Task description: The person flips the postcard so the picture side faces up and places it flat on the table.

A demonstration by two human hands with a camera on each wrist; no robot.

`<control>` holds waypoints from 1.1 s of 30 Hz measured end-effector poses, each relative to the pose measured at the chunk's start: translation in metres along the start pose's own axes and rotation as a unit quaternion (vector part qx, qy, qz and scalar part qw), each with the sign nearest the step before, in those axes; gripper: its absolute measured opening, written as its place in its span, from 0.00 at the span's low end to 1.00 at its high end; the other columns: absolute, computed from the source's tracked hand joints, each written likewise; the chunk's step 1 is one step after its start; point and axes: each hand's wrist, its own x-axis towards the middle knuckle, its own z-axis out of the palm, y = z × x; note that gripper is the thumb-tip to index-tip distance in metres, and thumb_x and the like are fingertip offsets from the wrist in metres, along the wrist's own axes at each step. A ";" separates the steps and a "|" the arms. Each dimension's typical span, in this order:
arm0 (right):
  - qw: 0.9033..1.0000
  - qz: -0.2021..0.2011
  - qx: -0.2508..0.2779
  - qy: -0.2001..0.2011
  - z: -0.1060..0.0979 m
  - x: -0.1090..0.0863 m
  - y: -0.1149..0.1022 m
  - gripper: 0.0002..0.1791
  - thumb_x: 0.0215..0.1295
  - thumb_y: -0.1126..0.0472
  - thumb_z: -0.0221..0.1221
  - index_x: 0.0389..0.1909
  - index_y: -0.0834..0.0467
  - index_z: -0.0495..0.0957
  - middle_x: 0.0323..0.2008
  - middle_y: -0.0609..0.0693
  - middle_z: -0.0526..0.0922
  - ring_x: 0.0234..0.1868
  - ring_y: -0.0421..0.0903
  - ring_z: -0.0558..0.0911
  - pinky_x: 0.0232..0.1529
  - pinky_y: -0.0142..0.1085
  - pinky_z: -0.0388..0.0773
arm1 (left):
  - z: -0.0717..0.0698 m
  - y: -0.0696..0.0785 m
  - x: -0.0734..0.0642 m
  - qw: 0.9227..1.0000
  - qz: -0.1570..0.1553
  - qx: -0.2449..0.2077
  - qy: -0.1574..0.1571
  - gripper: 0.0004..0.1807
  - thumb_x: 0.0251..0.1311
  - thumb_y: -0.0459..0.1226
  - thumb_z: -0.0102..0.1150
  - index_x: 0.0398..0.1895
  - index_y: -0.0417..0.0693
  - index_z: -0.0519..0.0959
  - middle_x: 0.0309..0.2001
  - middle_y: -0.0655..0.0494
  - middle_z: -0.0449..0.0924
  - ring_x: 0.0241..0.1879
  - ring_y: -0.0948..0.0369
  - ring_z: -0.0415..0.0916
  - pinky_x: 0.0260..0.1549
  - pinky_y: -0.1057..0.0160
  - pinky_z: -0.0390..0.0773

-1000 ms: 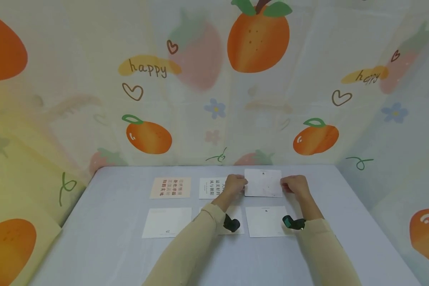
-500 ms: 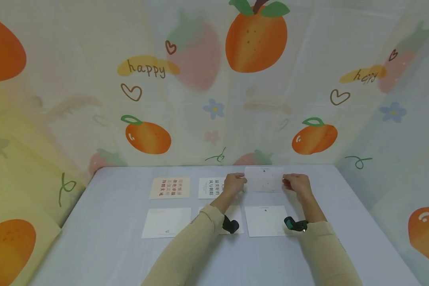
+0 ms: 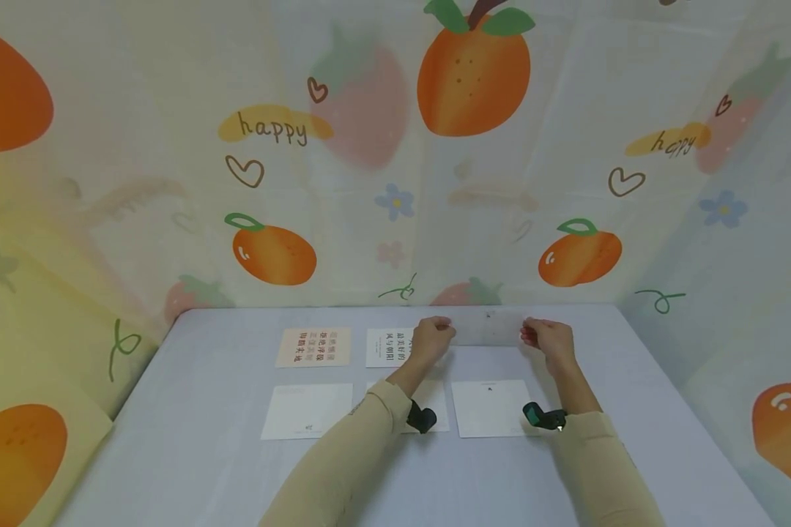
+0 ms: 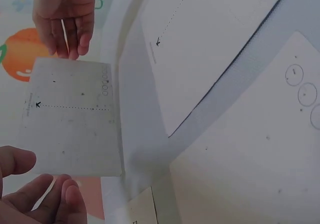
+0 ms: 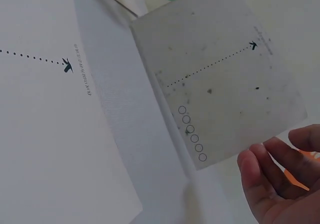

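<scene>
Both hands hold a white postcard (image 3: 488, 331) at the back right of the table, by its two short sides. My left hand (image 3: 433, 341) pinches the left side. On the right side, the fingertips of my right hand (image 3: 551, 344) grip the edge. Tilted up, the card looks shallow in the head view. A dotted line, a small dark bird mark and a row of circles show on the face of the postcard (image 4: 72, 121) in the left wrist view. Dark specks dot the same postcard (image 5: 220, 79) in the right wrist view.
Toward the front lie a blank-faced card (image 3: 491, 410), another card (image 3: 438, 395) partly under my left forearm, and a left card (image 3: 306, 411). Behind them are a peach card (image 3: 313, 348) and a white card (image 3: 384, 348) with printed characters. A fruit-patterned curtain (image 3: 395, 241) backs the table.
The postcard's near edge has moved up and back from the table, and its face looks shallower than before. Both hands have stayed at its sides, the right shifting slightly.
</scene>
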 end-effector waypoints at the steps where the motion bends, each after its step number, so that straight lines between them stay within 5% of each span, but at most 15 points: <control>1: 1.000 0.001 0.009 0.001 0.000 0.000 0.000 0.24 0.72 0.56 0.52 0.57 0.73 0.73 0.24 0.40 0.80 0.26 0.34 0.81 0.35 0.24 0.81 | -0.001 0.000 0.000 1.000 0.004 0.004 0.000 0.17 0.62 0.37 0.57 0.52 0.42 0.81 0.47 0.48 0.85 0.45 0.54 0.82 0.42 0.62 0.80; 6: 0.999 0.015 0.041 -0.002 -0.002 -0.001 0.001 0.25 0.73 0.53 0.51 0.57 0.71 0.72 0.24 0.40 0.80 0.27 0.34 0.81 0.34 0.23 0.80 | -0.004 0.000 -0.001 1.000 0.015 -0.001 0.007 0.17 0.64 0.42 0.56 0.49 0.41 0.83 0.46 0.47 0.86 0.42 0.55 0.83 0.39 0.63 0.80; 12: 0.998 0.011 0.058 -0.016 -0.003 -0.003 0.003 0.25 0.72 0.57 0.53 0.59 0.73 0.71 0.24 0.40 0.81 0.27 0.34 0.82 0.35 0.23 0.80 | -0.005 -0.001 -0.002 0.999 -0.010 -0.030 0.017 0.21 0.67 0.46 0.52 0.50 0.39 0.82 0.46 0.46 0.86 0.46 0.53 0.83 0.45 0.59 0.81; 33: 0.997 0.044 0.061 -0.034 -0.004 -0.003 0.009 0.21 0.67 0.62 0.59 0.56 0.71 0.75 0.24 0.41 0.83 0.27 0.38 0.82 0.34 0.26 0.81 | -0.004 -0.014 -0.002 0.998 -0.021 -0.054 0.010 0.17 0.64 0.42 0.54 0.43 0.39 0.85 0.41 0.45 0.87 0.40 0.58 0.82 0.39 0.65 0.79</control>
